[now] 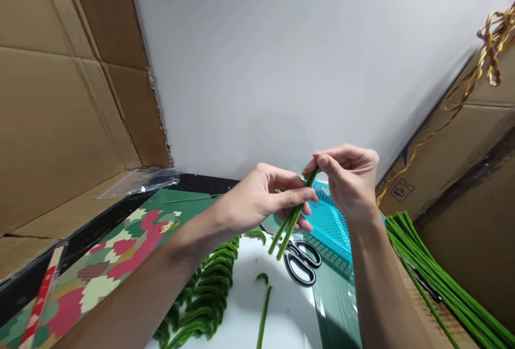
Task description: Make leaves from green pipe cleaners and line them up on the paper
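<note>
My left hand (261,199) and my right hand (350,177) are raised over the table, both pinched on a short bundle of green pipe cleaners (292,223). The left fingers wrap its middle; the right fingertips grip its upper end. The bundle's lower ends point down toward black-handled scissors (301,262). Below lies a white surface (285,311) with a single green pipe cleaner (264,314) and a row of bent green pieces (205,295).
A teal perforated basket (332,225) stands behind the scissors. Long straight green pipe cleaners (438,279) lie at the right on cardboard. Cardboard boxes flank both sides; gold ribbon (483,65) hangs at the right. A patterned mat (120,252) covers the left of the table.
</note>
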Demonstrator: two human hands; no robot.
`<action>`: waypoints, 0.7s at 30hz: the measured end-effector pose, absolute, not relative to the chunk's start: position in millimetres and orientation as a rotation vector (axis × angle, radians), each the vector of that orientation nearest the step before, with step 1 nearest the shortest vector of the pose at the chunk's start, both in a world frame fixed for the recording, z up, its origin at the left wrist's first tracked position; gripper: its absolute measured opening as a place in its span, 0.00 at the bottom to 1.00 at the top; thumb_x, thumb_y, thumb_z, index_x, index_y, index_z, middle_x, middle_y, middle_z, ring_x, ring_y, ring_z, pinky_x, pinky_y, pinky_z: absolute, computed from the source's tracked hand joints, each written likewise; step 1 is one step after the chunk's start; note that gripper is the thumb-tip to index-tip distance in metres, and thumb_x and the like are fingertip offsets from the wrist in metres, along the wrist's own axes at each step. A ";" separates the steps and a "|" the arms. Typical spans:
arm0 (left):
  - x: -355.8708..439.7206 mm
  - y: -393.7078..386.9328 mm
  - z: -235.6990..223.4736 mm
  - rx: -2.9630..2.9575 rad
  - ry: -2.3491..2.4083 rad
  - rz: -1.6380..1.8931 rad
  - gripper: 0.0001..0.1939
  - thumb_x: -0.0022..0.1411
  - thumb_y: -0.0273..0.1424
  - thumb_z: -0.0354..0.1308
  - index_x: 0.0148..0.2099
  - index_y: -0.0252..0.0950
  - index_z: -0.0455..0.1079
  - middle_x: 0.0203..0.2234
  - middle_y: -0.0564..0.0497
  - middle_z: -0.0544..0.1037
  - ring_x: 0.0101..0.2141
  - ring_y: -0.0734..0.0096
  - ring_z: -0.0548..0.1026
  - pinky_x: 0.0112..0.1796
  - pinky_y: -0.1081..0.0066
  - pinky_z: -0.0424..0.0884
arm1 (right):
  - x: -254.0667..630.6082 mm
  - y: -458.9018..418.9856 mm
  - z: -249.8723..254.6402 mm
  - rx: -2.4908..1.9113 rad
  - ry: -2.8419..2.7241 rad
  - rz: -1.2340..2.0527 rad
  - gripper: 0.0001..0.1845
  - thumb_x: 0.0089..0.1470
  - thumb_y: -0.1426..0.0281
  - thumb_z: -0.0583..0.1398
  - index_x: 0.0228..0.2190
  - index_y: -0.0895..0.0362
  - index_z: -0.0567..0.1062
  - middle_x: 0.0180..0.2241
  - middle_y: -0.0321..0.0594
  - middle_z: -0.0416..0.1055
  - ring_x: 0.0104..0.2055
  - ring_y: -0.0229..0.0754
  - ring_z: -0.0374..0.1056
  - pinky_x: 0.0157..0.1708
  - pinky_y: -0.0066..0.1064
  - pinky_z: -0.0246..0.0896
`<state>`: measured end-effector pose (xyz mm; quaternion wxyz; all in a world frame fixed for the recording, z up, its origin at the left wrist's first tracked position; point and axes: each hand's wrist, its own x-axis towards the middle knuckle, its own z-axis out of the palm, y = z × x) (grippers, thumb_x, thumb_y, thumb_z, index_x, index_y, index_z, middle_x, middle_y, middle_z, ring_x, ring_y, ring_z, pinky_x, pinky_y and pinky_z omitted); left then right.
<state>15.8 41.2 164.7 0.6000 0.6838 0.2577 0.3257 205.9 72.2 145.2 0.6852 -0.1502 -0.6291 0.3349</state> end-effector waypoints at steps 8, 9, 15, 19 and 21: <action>16.4 39.7 171.1 1.574 0.610 0.858 0.13 0.67 0.36 0.70 0.35 0.31 0.82 0.27 0.47 0.85 0.30 0.67 0.85 0.34 0.73 0.81 | 202.4 68.0 154.4 -0.408 -1.457 0.797 0.14 0.58 0.56 0.71 0.40 0.53 0.84 0.29 0.37 0.82 0.35 0.46 0.83 0.36 0.38 0.81; 16.5 39.6 171.5 1.571 0.608 0.863 0.13 0.66 0.37 0.70 0.34 0.31 0.82 0.26 0.47 0.85 0.30 0.67 0.85 0.34 0.73 0.82 | 203.1 68.8 153.8 -0.395 -1.468 0.821 0.14 0.58 0.56 0.70 0.39 0.53 0.84 0.30 0.37 0.82 0.35 0.46 0.83 0.36 0.37 0.81; 17.7 40.4 168.4 1.553 0.618 0.840 0.11 0.68 0.36 0.69 0.41 0.32 0.83 0.31 0.48 0.86 0.30 0.64 0.86 0.33 0.70 0.84 | 206.5 72.3 150.5 -0.362 -1.480 0.906 0.13 0.60 0.57 0.70 0.34 0.53 0.85 0.29 0.37 0.82 0.32 0.42 0.81 0.34 0.34 0.79; 18.6 40.5 167.2 1.552 0.599 0.844 0.12 0.67 0.36 0.69 0.38 0.31 0.81 0.30 0.47 0.85 0.29 0.65 0.86 0.32 0.71 0.83 | 207.4 73.0 151.8 -0.367 -1.474 0.890 0.14 0.62 0.57 0.68 0.32 0.54 0.85 0.27 0.37 0.80 0.30 0.42 0.80 0.32 0.34 0.79; 18.0 40.0 168.1 1.564 0.608 0.845 0.13 0.68 0.37 0.68 0.38 0.31 0.80 0.29 0.48 0.84 0.27 0.66 0.85 0.31 0.71 0.83 | 207.5 72.1 153.2 -0.418 -1.483 0.808 0.15 0.63 0.57 0.67 0.32 0.54 0.85 0.27 0.38 0.80 0.29 0.42 0.80 0.30 0.34 0.79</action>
